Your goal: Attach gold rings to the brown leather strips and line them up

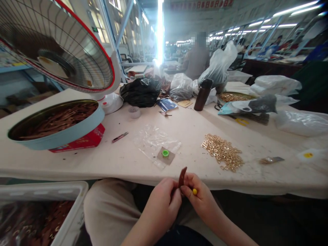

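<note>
A short reddish-brown strip (182,177) stands up between my two hands, just off the table's front edge. My left hand (166,198) is closed around the strip's lower part. Against it, my right hand (196,196) pinches the strip from the other side, and a small yellow knob (195,191) sticks out of its fingers. What the knob belongs to is hidden in the palm. Beyond the hands, a green round cap (165,153) rests on a grey-brown square (169,159) over a clear plastic sheet (151,138). Gold-coloured rings (222,152) lie piled to the right.
A blue tray (77,131) of brown strips sits at left under a fan (111,71). Snips (120,137) lie nearby. Farther back are a black bag (140,91) and a dark bottle (203,95). A white crate (79,194) stands lower left; a person (197,59) is beyond.
</note>
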`<state>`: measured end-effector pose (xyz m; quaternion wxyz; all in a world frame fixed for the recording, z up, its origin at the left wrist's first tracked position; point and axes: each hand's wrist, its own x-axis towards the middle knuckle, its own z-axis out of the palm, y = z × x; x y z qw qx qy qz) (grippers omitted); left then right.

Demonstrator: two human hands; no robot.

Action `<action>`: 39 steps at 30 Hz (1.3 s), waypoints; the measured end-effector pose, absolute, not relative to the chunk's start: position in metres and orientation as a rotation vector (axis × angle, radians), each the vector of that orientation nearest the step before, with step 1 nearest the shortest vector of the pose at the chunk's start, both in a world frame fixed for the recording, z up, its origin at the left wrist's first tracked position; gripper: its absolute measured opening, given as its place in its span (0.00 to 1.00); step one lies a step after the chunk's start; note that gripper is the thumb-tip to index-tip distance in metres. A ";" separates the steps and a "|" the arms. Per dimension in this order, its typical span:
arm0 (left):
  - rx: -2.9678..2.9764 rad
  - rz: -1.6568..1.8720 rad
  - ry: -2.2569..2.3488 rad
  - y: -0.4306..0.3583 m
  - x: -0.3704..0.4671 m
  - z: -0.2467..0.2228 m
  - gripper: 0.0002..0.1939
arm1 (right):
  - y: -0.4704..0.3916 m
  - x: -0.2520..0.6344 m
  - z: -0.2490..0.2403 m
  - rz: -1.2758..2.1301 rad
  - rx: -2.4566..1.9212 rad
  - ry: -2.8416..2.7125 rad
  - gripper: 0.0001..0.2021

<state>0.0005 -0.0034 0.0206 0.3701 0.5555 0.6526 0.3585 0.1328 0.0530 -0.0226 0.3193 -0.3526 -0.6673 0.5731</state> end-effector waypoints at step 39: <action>0.796 1.286 1.270 0.010 -0.007 -0.041 0.18 | 0.063 0.113 -0.040 1.385 -0.925 -1.734 0.12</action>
